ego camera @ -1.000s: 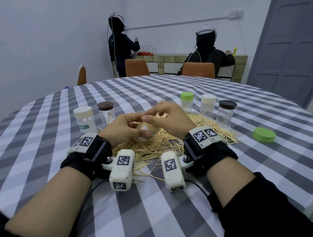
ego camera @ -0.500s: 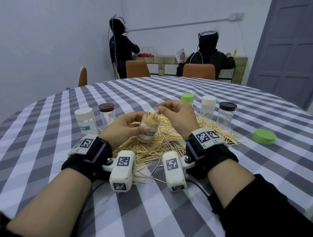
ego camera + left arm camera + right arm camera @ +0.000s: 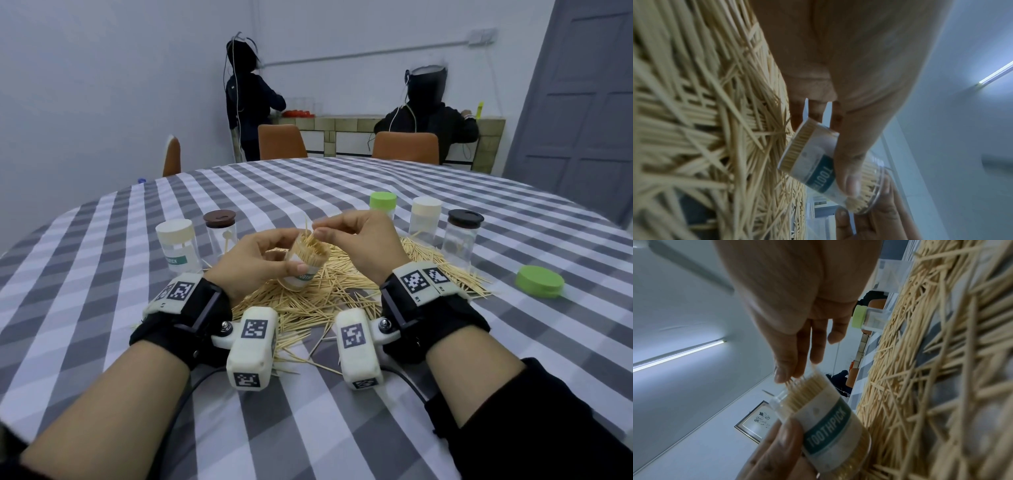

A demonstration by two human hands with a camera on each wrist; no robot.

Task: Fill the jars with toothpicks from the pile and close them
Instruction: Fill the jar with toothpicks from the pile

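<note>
My left hand [image 3: 267, 255] grips a clear lidless jar [image 3: 305, 262] with a teal "TOOTHPICK" label [image 3: 826, 426], tilted and packed with toothpicks, just above the toothpick pile [image 3: 329, 294]. The thumb [image 3: 849, 175] lies across the jar's side [image 3: 813, 164]. My right hand [image 3: 356, 240] is at the jar's mouth, its thumb and forefinger pinching the tips of a few toothpicks [image 3: 795, 381] that stick out of the jar [image 3: 818, 404]. A loose green lid [image 3: 540, 281] lies on the table at the right.
Closed jars stand round the pile: cream-lidded [image 3: 178, 249] and brown-lidded [image 3: 221, 229] on the left, green-lidded [image 3: 383, 202], cream-lidded [image 3: 425, 219] and dark-lidded [image 3: 462, 236] on the right. The checked tablecloth [image 3: 102, 308] covers the table. Two people and orange chairs [image 3: 281, 141] are beyond.
The jar was hidden between both hands a second ago; my left hand has lifted and tilted it into view. My right hand has risen to the jar's mouth and pinches protruding toothpicks.
</note>
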